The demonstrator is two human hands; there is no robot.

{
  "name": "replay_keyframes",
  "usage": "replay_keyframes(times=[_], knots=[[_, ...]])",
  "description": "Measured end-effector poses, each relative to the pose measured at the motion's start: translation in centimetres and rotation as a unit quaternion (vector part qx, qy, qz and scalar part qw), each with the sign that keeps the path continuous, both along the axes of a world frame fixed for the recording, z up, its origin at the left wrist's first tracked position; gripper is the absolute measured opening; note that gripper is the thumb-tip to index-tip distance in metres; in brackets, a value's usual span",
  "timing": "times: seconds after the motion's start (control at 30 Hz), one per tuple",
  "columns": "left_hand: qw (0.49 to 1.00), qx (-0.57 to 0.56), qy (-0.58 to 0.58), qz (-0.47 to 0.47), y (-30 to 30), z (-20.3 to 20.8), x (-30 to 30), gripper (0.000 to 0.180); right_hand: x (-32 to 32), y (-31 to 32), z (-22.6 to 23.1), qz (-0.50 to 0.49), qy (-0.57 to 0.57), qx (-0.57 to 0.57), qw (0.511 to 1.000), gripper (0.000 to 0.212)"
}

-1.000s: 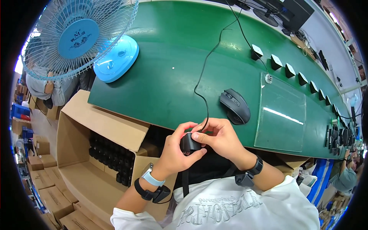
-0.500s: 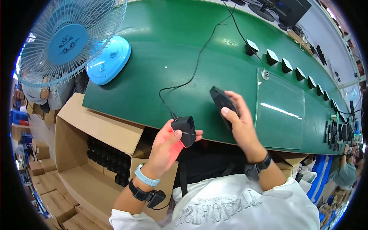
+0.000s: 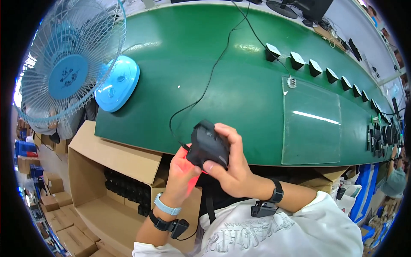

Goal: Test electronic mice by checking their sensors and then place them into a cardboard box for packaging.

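Note:
My right hand grips a black angular plastic device, thumb on its near edge and fingers along its right side. It is over my left hand, which is closed on a smaller black block-shaped device now mostly hidden behind it. A thin black cable runs across the table to the block at my left fingers. Red light glows on my left palm and fingers. Whether the two black pieces touch or are joined, I cannot tell.
A blue fan stands at the left of the green table. Several white-topped black units line the far right. A clear sheet lies on the right. Below left, an open carton holds black units.
My right hand has moved left and toward me, bringing its black device over the cabled block in my left hand. The view has shifted slightly.

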State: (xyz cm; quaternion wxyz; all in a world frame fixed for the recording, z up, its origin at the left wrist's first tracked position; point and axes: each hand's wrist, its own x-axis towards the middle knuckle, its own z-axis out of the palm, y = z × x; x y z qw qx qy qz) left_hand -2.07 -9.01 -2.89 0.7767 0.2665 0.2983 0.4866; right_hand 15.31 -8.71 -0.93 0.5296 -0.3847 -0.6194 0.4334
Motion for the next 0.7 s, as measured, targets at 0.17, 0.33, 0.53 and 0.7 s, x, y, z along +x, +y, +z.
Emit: replay_keyframes(times=[0.17,0.33,0.53,0.7], knots=[[0.999,-0.029,0.017,-0.022,-0.1,0.2,-0.5,0.073,0.1,-0.2,0.0,0.005,0.002,0.076,0.997,0.071],[0.998,-0.055,-0.009,-0.020,-0.4,0.6,-0.4,0.081,0.4,-0.5,0.6,0.011,-0.036,0.105,0.994,0.070],[1.000,-0.013,0.025,-0.006,-0.3,0.5,0.1,0.074,0.6,-0.5,0.4,0.009,0.043,-0.036,0.998,0.067],[0.999,-0.025,0.017,-0.016,-0.5,0.7,0.0,0.077,0.4,-0.8,-0.4,-0.007,-0.015,0.098,0.995,0.072]])
